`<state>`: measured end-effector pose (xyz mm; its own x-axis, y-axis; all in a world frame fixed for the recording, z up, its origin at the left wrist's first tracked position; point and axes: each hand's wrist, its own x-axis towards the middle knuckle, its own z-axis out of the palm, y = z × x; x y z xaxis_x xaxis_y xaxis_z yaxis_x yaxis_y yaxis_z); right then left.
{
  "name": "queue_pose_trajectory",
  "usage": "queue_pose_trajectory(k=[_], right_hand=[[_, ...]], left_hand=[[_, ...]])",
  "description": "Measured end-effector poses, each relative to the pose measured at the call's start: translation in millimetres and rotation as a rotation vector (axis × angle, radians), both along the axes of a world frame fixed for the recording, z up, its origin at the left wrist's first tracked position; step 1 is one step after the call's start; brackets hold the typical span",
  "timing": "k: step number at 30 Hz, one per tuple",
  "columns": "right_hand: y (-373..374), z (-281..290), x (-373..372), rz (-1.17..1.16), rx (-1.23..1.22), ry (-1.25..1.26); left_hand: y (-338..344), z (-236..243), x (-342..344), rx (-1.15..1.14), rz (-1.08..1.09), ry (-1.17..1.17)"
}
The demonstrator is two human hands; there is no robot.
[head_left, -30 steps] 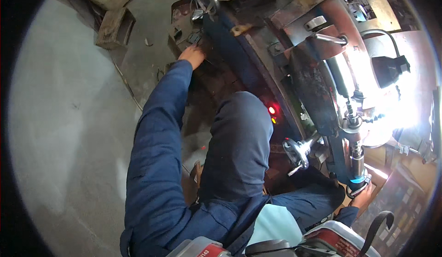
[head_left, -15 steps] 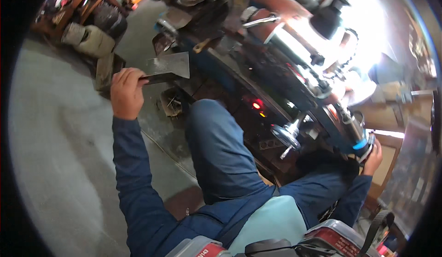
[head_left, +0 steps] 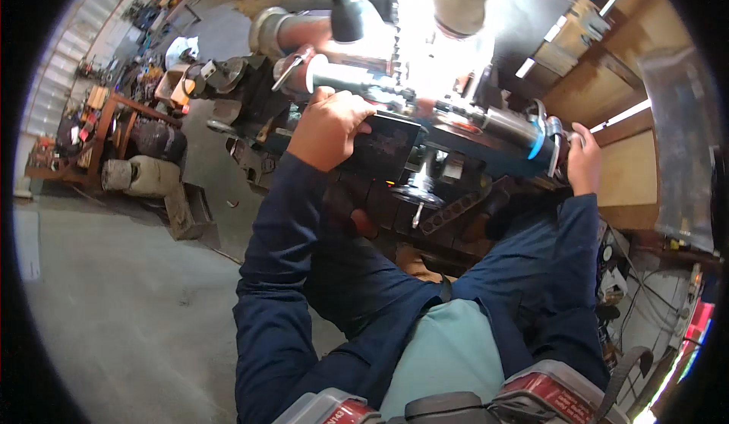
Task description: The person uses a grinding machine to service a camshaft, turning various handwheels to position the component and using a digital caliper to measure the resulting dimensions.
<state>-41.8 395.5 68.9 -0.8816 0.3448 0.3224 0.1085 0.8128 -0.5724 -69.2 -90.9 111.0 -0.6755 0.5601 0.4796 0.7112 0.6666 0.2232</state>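
Observation:
My left hand (head_left: pixel 334 124) grips the edge of a dark metal plate (head_left: pixel 385 147), held against the front of the lathe below a bright chuck and spindle area. My right hand (head_left: pixel 582 158) is closed on the metal handle at the end of the tailstock (head_left: pixel 507 132), which has a blue band. A chrome handwheel (head_left: pixel 418 192) sticks out below the plate. A black lamp (head_left: pixel 348 22) shines over the machine, and its glare washes out much of the middle.
A wooden crate (head_left: pixel 187 213) and a beige gas cylinder (head_left: pixel 152 175) stand on the concrete floor (head_left: pixel 137 287) at left, beside a cluttered wooden rack (head_left: pixel 99 143). Wooden panels (head_left: pixel 623 173) and a grey sheet (head_left: pixel 676 151) are at right, with cables below.
My left hand picked up the metal plate from low on the left and moved it right, up to the lathe. My view swung toward the machine. My right hand stays on the tailstock.

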Motion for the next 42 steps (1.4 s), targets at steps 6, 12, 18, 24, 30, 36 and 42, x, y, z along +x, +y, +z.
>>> queue_pose_trajectory(k=[6, 12, 18, 24, 30, 36, 42], right_hand=[[-1, 2, 3, -0.027, -0.031, 0.013], [-4, 1, 5, -0.03, -0.086, 0.012], [2, 3, 11, 0.046, -0.235, 0.149], [28, -69, 37, -0.687, -0.775, 0.58], [62, -297, 62, -0.648, -1.041, 0.372], [-36, -369, 96, -0.082, -0.199, -0.542], [-165, -446, 91, 0.519, 0.009, -1.06]], left_hand=[[45, -27, -31, -0.005, 0.031, 0.151], [34, -65, -19, 0.238, 0.016, -0.035], [41, -67, 0, 0.184, 0.074, 0.095], [45, -74, 6, 0.236, 0.128, 0.176], [45, -69, -3, 0.229, 0.168, 0.022], [22, -51, -5, 0.272, 0.099, 0.039], [-35, -73, -21, 0.859, 0.353, 0.098]])
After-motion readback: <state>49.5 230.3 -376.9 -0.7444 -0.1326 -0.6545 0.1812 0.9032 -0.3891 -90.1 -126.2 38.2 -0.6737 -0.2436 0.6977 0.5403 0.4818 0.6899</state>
